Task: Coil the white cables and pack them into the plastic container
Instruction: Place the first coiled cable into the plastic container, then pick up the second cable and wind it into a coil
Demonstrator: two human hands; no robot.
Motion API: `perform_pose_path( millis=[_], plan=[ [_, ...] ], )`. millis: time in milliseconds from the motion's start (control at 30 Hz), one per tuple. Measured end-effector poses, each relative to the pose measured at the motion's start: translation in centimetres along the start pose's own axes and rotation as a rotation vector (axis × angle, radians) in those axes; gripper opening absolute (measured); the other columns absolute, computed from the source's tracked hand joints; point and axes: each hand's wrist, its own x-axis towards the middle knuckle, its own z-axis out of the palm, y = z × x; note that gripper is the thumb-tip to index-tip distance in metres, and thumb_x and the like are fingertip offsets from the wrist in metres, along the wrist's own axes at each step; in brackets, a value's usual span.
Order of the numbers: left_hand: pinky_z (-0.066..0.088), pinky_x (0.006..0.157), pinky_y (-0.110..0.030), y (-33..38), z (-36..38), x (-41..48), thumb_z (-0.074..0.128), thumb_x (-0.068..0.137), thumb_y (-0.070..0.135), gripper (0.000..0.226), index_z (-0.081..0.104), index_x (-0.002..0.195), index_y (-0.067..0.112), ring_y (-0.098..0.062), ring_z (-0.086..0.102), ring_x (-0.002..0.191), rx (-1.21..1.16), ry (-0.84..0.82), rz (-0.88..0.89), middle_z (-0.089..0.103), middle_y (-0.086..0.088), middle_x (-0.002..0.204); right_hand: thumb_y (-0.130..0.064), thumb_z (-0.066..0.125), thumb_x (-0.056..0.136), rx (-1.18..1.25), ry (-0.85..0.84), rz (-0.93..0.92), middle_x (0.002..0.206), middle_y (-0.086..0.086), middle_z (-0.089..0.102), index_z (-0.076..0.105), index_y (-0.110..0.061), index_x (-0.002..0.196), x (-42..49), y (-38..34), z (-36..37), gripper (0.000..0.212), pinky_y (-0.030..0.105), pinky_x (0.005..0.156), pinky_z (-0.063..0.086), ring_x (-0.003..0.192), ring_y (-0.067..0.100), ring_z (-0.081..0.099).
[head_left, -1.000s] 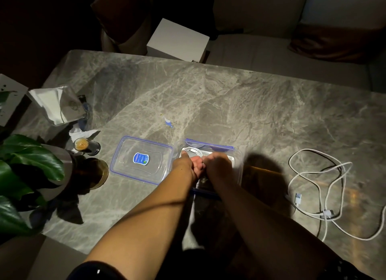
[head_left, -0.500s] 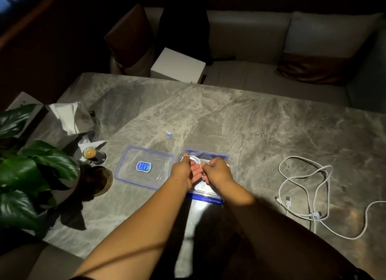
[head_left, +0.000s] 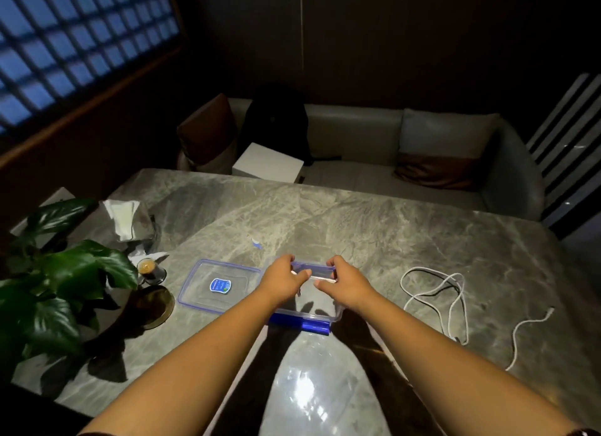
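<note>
Now both hands, left hand (head_left: 283, 277) and right hand (head_left: 345, 280), have drawn apart over the container (head_left: 312, 315), holding no cable, so one coil seems packed while another white cable (head_left: 435, 292) waits loose on the tabletop (head_left: 357, 227).

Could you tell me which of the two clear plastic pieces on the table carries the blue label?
It is the flat lid lying left of the left hand; the deeper container under both hands shows no label, only blue clips.
</note>
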Motion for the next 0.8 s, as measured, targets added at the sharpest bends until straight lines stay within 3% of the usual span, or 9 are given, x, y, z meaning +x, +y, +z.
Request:
perform_pose_path(
  millis=[100, 233, 500, 800],
  plan=[
    [0.044, 0.099, -0.031, 0.8, -0.7, -1.1, 0.065, 0.092, 0.038, 0.069, 0.036, 0.148, 0.010, -0.025, 0.053, 0.128, 0.194, -0.025, 0.096, 0.049, -0.011, 0.146, -0.047, 0.069, 0.081, -0.108, -0.009, -0.024, 0.119, 0.005, 0.057, 0.045, -0.023, 0.127, -1.2, 0.1, -0.8, 0.057, 0.033, 0.084, 0.053, 0.102, 0.021, 0.061],
    [0.040, 0.107, -0.035, 1.6, -1.0, -2.2, 0.067, 0.090, 0.034, 0.071, 0.034, 0.149, 0.013, -0.026, 0.047, 0.134, 0.363, -0.030, 0.178, 0.044, -0.009, 0.150, -0.046, 0.068, 0.081, -0.225, -0.031, -0.040, 0.129, 0.008, 0.052, 0.043, -0.022, 0.133, -2.5, -0.1, -1.5, 0.063, 0.035, 0.091, 0.051, 0.110, 0.025, 0.058],
    [0.047, 0.100, -0.036, 1.6, -0.9, -2.8, 0.066, 0.088, 0.033, 0.054, 0.048, 0.136, 0.017, -0.024, 0.054, 0.121, 0.631, -0.040, 0.278, 0.051, -0.007, 0.138, -0.042, 0.066, 0.084, -0.348, -0.043, -0.066, 0.131, 0.010, 0.051, 0.043, -0.020, 0.138, -3.3, -0.3, -1.3, 0.062, 0.036, 0.096, 0.047, 0.116, 0.027, 0.055],
    [0.046, 0.102, -0.037, 2.9, 2.2, -2.9, 0.065, 0.088, 0.033, 0.056, 0.047, 0.138, 0.014, -0.026, 0.054, 0.122, 0.681, -0.116, 0.363, 0.054, -0.008, 0.138, -0.043, 0.065, 0.085, -0.327, -0.006, 0.004, 0.139, 0.013, 0.050, 0.043, -0.015, 0.141, -5.2, 2.6, -3.0, 0.066, 0.037, 0.102, 0.044, 0.124, 0.029, 0.052]
  ],
)
